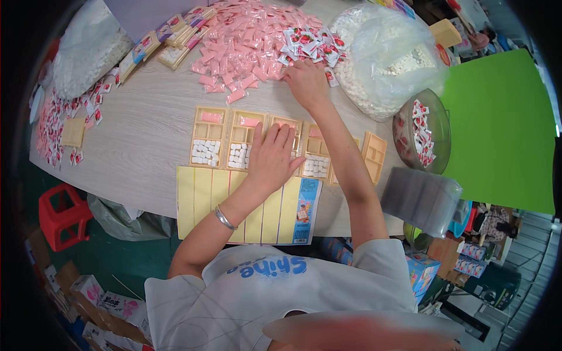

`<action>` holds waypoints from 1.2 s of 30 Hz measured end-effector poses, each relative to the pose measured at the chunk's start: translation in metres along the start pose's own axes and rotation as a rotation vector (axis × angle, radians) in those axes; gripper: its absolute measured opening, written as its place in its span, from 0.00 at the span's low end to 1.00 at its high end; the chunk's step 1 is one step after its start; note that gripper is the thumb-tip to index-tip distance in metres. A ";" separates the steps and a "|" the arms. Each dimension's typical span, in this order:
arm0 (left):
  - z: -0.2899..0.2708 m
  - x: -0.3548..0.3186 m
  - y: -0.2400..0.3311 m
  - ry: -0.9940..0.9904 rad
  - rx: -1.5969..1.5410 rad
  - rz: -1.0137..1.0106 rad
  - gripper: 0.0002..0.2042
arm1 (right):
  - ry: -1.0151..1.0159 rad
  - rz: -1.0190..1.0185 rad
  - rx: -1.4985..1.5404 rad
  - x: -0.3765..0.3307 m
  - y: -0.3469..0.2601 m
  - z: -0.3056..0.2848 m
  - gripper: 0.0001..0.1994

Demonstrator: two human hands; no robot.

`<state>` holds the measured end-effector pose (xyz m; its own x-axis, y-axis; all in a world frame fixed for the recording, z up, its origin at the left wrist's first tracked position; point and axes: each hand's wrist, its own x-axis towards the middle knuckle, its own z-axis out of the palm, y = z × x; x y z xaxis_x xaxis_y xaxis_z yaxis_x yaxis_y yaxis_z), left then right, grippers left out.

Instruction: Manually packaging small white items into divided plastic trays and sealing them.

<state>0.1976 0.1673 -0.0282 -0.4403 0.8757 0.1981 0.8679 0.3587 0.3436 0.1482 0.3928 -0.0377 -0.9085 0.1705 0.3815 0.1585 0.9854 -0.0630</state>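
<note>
A row of beige compartment trays (208, 138) lies across the wooden table, each with white candies in one cell and a pink packet in another. My left hand (271, 157) rests flat, fingers apart, on the third tray. My right hand (305, 81) reaches far forward into the edge of a big pile of pink packets (240, 44), beside strawberry-printed sachets (310, 44); whether it grips a packet is hidden. Yellow flat cards (205, 199) lie in front of the trays.
A large clear bag of white candies (386, 58) sits at the right, a glass bowl of sachets (421, 131) beside it, and a stack of clear lids (421, 199) nearer. More trays, sachets and another bag lie at the far left. A red stool (61, 213) stands below the table.
</note>
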 end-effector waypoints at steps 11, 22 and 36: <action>0.006 0.015 0.013 0.102 -0.023 0.185 0.37 | -0.105 0.448 0.012 -0.158 0.043 -0.140 0.05; 0.036 0.025 0.048 -0.023 -0.080 0.170 0.37 | 0.095 0.357 0.135 -0.194 0.022 -0.115 0.08; -0.015 0.122 -0.021 -0.074 -0.072 0.063 0.21 | -0.176 0.525 -0.229 -0.047 0.048 -0.027 0.09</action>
<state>0.1217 0.2617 0.0024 -0.3653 0.9181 0.1537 0.8734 0.2809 0.3978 0.2090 0.4323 -0.0339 -0.7338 0.6513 0.1932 0.6648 0.7470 0.0067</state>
